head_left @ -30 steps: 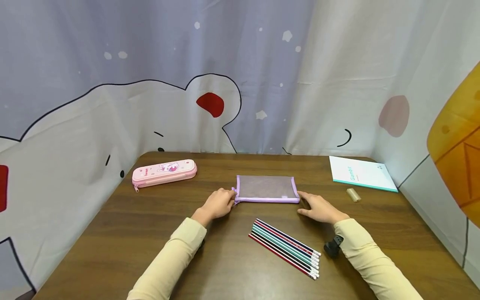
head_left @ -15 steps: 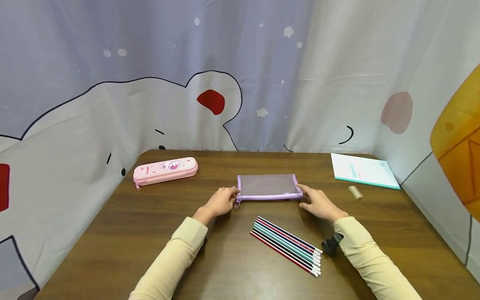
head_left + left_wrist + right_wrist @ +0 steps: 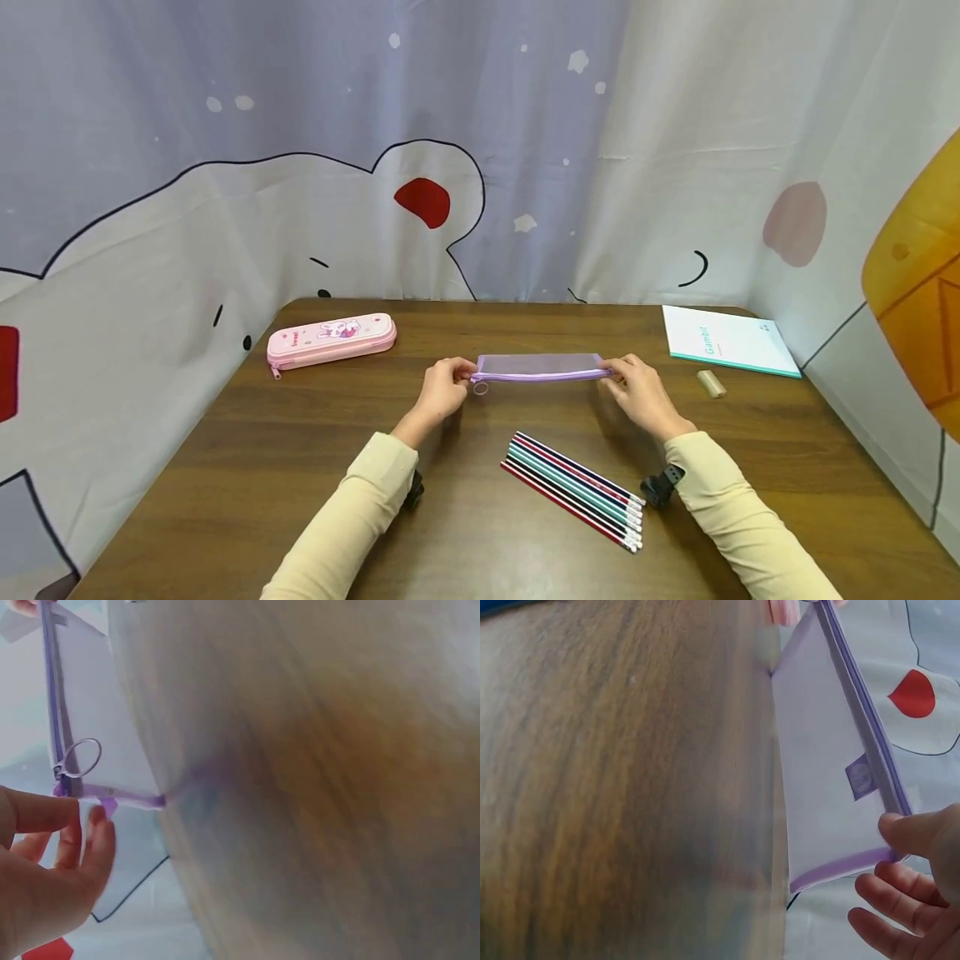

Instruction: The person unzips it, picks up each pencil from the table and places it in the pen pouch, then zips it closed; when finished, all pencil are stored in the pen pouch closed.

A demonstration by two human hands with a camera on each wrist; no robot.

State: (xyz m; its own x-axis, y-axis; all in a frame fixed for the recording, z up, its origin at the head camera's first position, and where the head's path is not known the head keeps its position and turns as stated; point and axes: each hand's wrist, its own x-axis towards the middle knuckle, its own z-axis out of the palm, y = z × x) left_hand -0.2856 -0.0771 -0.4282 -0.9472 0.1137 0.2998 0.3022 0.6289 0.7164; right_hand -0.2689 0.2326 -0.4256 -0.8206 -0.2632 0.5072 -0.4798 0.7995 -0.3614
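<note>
A see-through mesh zipper pouch (image 3: 538,365) with purple edging is stretched between both hands, its zipper edge lifted toward the person. My left hand (image 3: 444,387) pinches the zipper corner at the left end, where a ring-shaped zipper pull (image 3: 82,757) hangs. At the other end, my right hand (image 3: 639,395) pinches the opposite zipper corner between thumb and fingers. In the right wrist view the pouch (image 3: 829,765) shows a small purple label near the zipper. A row of striped pencils (image 3: 573,490) with white eraser ends lies on the table in front of the hands.
On the brown wooden table (image 3: 225,492), a pink pencil case (image 3: 330,342) lies at the back left. A white booklet (image 3: 731,342) with a teal edge is at the back right, and a small beige eraser (image 3: 711,384) lies before it. A printed curtain (image 3: 540,167) hangs behind.
Both hands have taken hold of the pouch's front corners and raised its zipper edge off the table. The pouch now looks narrower from above. The pencils have stayed in place.
</note>
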